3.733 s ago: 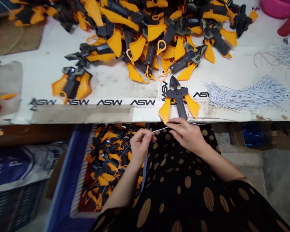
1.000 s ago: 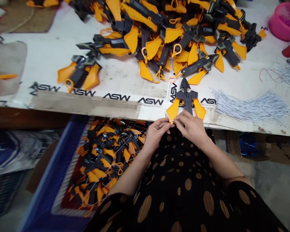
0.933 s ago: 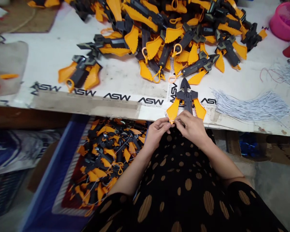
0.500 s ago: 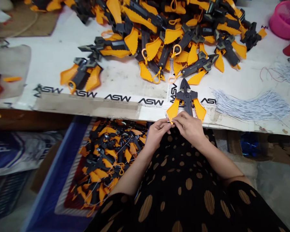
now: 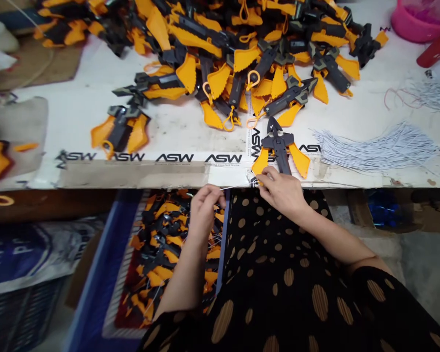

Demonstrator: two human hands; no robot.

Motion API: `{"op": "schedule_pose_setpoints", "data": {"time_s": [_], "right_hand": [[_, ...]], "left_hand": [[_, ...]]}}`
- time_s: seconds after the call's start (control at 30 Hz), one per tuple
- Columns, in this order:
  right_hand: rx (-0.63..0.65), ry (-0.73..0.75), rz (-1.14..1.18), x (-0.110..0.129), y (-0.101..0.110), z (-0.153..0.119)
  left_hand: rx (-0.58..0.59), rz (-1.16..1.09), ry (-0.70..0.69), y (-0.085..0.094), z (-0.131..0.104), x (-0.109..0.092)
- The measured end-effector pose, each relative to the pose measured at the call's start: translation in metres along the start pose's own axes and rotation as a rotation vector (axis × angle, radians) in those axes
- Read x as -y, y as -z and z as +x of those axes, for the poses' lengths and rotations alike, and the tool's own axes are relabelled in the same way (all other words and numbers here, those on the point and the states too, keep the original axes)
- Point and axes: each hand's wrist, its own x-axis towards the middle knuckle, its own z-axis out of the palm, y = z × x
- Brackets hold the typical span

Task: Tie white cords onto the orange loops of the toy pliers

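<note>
A black-and-orange plastic toy (image 5: 279,146) lies at the table's front edge, its dark tip pointing away from me. My right hand (image 5: 283,193) pinches the near end of its left orange wing. From there a thin white string (image 5: 234,186) runs taut to the left, into the closed fingers of my left hand (image 5: 205,205), which is just off the table edge. The bundle of white strings (image 5: 379,149) lies on the table to the right of the toy.
Many similar toys are heaped (image 5: 238,63) at the back of the table (image 5: 183,132). One toy (image 5: 121,128) lies apart at the left. A blue crate (image 5: 95,293) of toys stands below the edge. A pink basket (image 5: 418,24) is at the back right.
My left hand has moved left, away from my right hand, drawing the string out straight. My right hand remains at the toy's left wing. The view has shifted slightly.
</note>
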Motion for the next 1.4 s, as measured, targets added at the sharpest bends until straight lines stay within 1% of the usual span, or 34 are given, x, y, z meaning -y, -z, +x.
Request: {"op": "schedule_pose_setpoints", "data": {"time_s": [0.03,0.07,0.13,0.2,0.27,0.3,0.33,0.37,0.43,0.5,0.53,0.6,0.67,0.73,0.83,0.9,0.97,1.0,1.03,1.07,1.1,1.13,1.17,1.2,1.23,1.27,1.3,1.33,1.37,1.4], "right_hand": [[0.006,0.004,-0.004,-0.001,0.001,0.0],[0.013,0.007,-0.004,-0.002,0.002,-0.001],[0.015,0.007,0.029,-0.003,0.004,-0.002],[-0.017,0.032,0.146,-0.001,0.004,-0.004],[-0.075,0.108,0.377,0.006,0.001,-0.008],[-0.108,0.15,0.524,0.01,-0.003,-0.011],[-0.137,0.169,0.675,0.015,-0.007,-0.013],[-0.164,0.151,0.82,0.021,-0.011,-0.016],[-0.213,0.003,1.081,0.029,-0.018,-0.02],[-0.227,-0.187,1.293,0.033,-0.022,-0.023],[-0.213,-0.258,1.384,0.034,-0.022,-0.024],[-0.136,-0.326,1.541,0.031,-0.02,-0.024],[-0.039,-0.356,1.674,0.026,-0.016,-0.024],[0.042,-0.386,1.774,0.021,-0.014,-0.022],[0.118,-0.438,1.822,0.014,-0.015,-0.02],[0.149,-0.451,1.803,0.012,-0.017,-0.019],[0.171,-0.434,1.766,0.01,-0.019,-0.019],[0.176,-0.414,1.746,0.01,-0.02,-0.019],[0.175,-0.387,1.727,0.01,-0.02,-0.02],[0.166,-0.35,1.707,0.01,-0.019,-0.021],[0.14,-0.304,1.678,0.011,-0.018,-0.022],[0.093,-0.247,1.627,0.011,-0.017,-0.023],[0.027,-0.178,1.548,0.011,-0.016,-0.024],[-0.052,-0.098,1.438,0.011,-0.015,-0.025],[-0.129,-0.014,1.309,0.01,-0.014,-0.026],[-0.191,0.064,1.176,0.008,-0.013,-0.026],[-0.229,0.125,1.06,0.007,-0.012,-0.026],[-0.239,0.163,0.977,0.005,-0.012,-0.026],[-0.226,0.171,0.934,0.003,-0.011,-0.026],[-0.193,0.149,0.929,0.002,-0.01,-0.025]], "left_hand": [[-0.028,-0.048,-0.011,0.007,-0.003,0.0],[-0.022,-0.098,-0.011,0.012,-0.006,0.0],[0.074,-0.188,0.015,0.013,-0.016,-0.001],[0.181,-0.242,0.033,0.005,-0.027,-0.005],[0.243,-0.258,0.024,-0.008,-0.036,-0.009],[0.25,-0.258,0.006,-0.015,-0.04,-0.011],[0.241,-0.256,-0.019,-0.022,-0.041,-0.013],[0.217,-0.25,-0.049,-0.029,-0.042,-0.015],[0.129,-0.204,-0.121,-0.04,-0.04,-0.02],[0.026,-0.055,-0.208,-0.046,-0.035,-0.023],[-0.009,0.052,-0.259,-0.048,-0.032,-0.024],[-0.025,0.283,-0.374,-0.046,-0.025,-0.025],[0.032,0.475,-0.485,-0.039,-0.018,-0.023],[0.133,0.6,-0.563,-0.029,-0.009,-0.019],[0.301,0.679,-0.614,-0.015,0.003,-0.015],[0.375,0.695,-0.632,-0.011,0.006,-0.015],[0.385,0.683,-0.66,-0.013,0.005,-0.017],[0.359,0.659,-0.665,-0.017,0.003,-0.019],[0.311,0.619,-0.652,-0.022,0.0,-0.02],[0.251,0.559,-0.607,-0.028,-0.004,-0.02],[0.198,0.476,-0.521,-0.034,-0.008,-0.02],[0.168,0.364,-0.395,-0.04,-0.012,-0.02],[0.176,0.227,-0.239,-0.046,-0.015,-0.019],[0.221,0.078,-0.072,-0.05,-0.017,-0.018],[0.29,-0.065,0.085,-0.053,-0.018,-0.017],[0.359,-0.18,0.207,-0.054,-0.018,-0.016],[0.407,-0.245,0.28,-0.054,-0.017,-0.015],[0.427,-0.246,0.295,-0.052,-0.015,-0.015],[0.422,-0.186,0.256,-0.049,-0.013,-0.016],[0.401,-0.084,0.168,-0.045,-0.011,-0.018]]}}
